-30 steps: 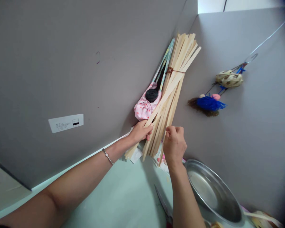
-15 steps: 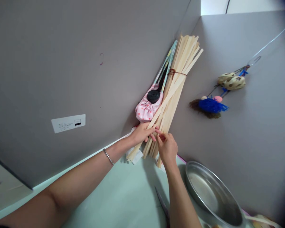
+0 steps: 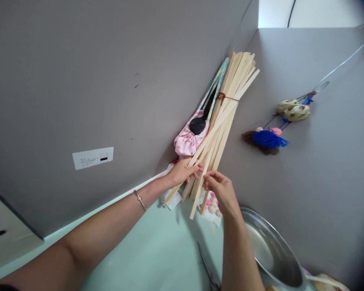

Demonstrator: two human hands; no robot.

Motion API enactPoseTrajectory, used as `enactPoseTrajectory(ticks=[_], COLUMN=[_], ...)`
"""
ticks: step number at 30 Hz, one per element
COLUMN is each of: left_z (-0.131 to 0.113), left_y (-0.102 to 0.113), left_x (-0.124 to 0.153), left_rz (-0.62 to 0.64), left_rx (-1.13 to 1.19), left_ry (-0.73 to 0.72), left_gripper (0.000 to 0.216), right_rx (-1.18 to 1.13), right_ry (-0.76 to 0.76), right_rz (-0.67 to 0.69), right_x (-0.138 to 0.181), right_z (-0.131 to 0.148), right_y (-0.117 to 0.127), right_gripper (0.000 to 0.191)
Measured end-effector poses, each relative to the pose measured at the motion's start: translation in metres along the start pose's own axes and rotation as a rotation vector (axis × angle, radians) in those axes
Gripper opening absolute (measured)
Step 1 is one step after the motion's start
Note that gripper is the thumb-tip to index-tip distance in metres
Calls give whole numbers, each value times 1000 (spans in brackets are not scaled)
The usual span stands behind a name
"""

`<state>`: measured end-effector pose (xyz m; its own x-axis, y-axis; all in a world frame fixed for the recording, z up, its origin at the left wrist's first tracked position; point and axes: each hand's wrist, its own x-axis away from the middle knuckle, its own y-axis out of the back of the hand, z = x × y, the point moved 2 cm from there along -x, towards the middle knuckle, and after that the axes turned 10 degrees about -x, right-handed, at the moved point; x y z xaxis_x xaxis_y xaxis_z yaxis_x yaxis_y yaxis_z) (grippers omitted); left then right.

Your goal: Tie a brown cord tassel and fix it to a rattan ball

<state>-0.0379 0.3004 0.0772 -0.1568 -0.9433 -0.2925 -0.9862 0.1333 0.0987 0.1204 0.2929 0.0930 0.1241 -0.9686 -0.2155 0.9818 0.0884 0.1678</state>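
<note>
A bundle of long, flat pale wooden strips point(image 3: 230, 95) leans in the corner, tied near its upper part with a thin reddish-brown cord point(image 3: 222, 96). My left hand point(image 3: 182, 171) is among the lower strips, its thumb and fingers around a few of them. One wooden strip point(image 3: 196, 201) reaches lower than those beside it. At this strip's right edge, the thumb and fingertips of my right hand point(image 3: 223, 188) are pinched together. Left of the bundle rests a pink patterned cloth bag point(image 3: 186, 143) with a coiled black band point(image 3: 197, 126) on it.
Scissors point(image 3: 206, 262) lie on the pale green tabletop point(image 3: 145, 258). A steel basin point(image 3: 273, 246) stands at the right. Pink and beige beads point(image 3: 212, 204) sit on white paper behind the strips. A woven ornament with a blue tassel point(image 3: 268, 138) hangs on the right panel.
One wooden strip has slid downward, its end now below the others. My right hand has shifted slightly right and down, uncovering the beads. My left hand stays nearly in place.
</note>
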Motion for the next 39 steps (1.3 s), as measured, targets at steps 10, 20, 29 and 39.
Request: enactPoseTrajectory(ticks=[10,20,29,39], left_z=[-1,-13,-21,-9], left_y=[-6,-23,-5,-21], left_x=[6,56,58,65], left_rz=[13,234,202,333], left_rx=[170,524,714,813], left_ry=[-7,180,321,351], left_gripper=[27,22,12,17], right_rx=[-194,-422,-478,-433], right_ry=[-15,-131,-141,-87], right_rz=[96,187,255,73], right_x=[2,-52,-22,-21], right_z=[16,55,36,9], right_y=[-9,-31,-19,-10], right_gripper=[39,21,40,31])
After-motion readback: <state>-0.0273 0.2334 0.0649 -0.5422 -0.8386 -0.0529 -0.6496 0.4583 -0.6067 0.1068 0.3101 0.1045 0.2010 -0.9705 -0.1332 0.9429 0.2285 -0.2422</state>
